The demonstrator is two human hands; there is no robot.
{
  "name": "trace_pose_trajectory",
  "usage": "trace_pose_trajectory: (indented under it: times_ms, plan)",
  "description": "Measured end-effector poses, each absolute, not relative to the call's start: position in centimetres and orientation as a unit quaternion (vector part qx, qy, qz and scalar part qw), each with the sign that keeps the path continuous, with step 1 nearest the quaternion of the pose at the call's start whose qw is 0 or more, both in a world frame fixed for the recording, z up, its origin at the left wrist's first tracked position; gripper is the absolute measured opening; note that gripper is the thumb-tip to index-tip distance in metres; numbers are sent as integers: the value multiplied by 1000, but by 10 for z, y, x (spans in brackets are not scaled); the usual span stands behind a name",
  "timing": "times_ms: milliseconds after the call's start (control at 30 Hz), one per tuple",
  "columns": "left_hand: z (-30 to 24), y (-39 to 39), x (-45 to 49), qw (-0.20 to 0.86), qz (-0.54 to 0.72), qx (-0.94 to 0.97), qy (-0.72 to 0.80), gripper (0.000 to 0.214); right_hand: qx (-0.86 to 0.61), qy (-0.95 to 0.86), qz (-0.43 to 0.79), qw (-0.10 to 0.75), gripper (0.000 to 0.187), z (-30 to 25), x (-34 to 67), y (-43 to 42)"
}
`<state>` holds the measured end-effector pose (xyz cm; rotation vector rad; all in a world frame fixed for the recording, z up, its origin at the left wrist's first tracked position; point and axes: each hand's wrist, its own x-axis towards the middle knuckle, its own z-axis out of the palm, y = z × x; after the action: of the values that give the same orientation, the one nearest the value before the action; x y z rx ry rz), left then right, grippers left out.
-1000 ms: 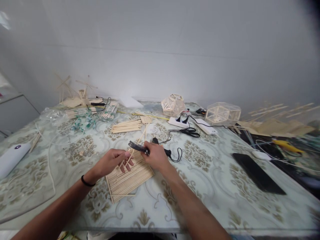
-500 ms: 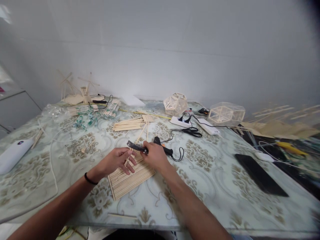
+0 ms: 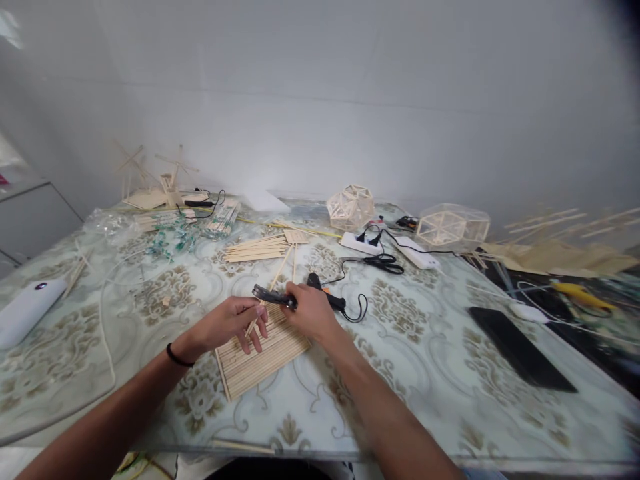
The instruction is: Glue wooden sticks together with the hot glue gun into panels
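Note:
My left hand (image 3: 240, 323) pinches a thin wooden stick (image 3: 251, 327) between thumb and fingers, above a panel of wooden sticks laid side by side (image 3: 265, 370). Closed around a dark cutting tool that looks like pliers (image 3: 273, 295) is my right hand (image 3: 310, 310). The tool's head is beside the stick, just above my left fingertips; whether its jaws touch the stick I cannot tell. The handles are mostly hidden in my right palm. Right behind that hand lies a black glue gun (image 3: 327, 293) with a looped cord.
Beyond the panel lies a pile of wooden sticks (image 3: 257, 249). A white power strip (image 3: 360, 244) with cables and two wooden lattice shapes (image 3: 351, 208) stand at the back. A black phone-like slab (image 3: 520, 350) is at right, a white device (image 3: 31, 310) at left.
Both hands stay nearly in place; the left has shifted slightly left and its fingers have curled a little downward. A loose stick at the table's front edge appears closer to the edge.

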<state>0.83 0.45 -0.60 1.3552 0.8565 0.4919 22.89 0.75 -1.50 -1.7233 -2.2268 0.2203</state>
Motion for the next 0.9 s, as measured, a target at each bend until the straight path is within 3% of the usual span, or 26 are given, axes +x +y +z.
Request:
trace_pose_trajectory:
  times_ms: [167,333,433,500,633,900]
  plan:
    - [-10,6,4,688,214,600,347,48,-587,-777,95,207,13,-19,230,8]
    - [-10,4,2,716,187,600,304,45,-548,-760,110,332,22,-26,236,10]
    - [-6,1,3,715,172,606,302,47,-538,-741,129,382,11,-25,242,12]
    - [-3,0,3,712,164,611,306,48,-545,-731,140,386,3,-22,244,11]
    - [0,1,4,698,172,619,316,49,-562,-727,145,367,19,-16,243,9]
    - [-2,2,6,713,185,601,310,46,-569,-724,147,362,22,-16,241,8]
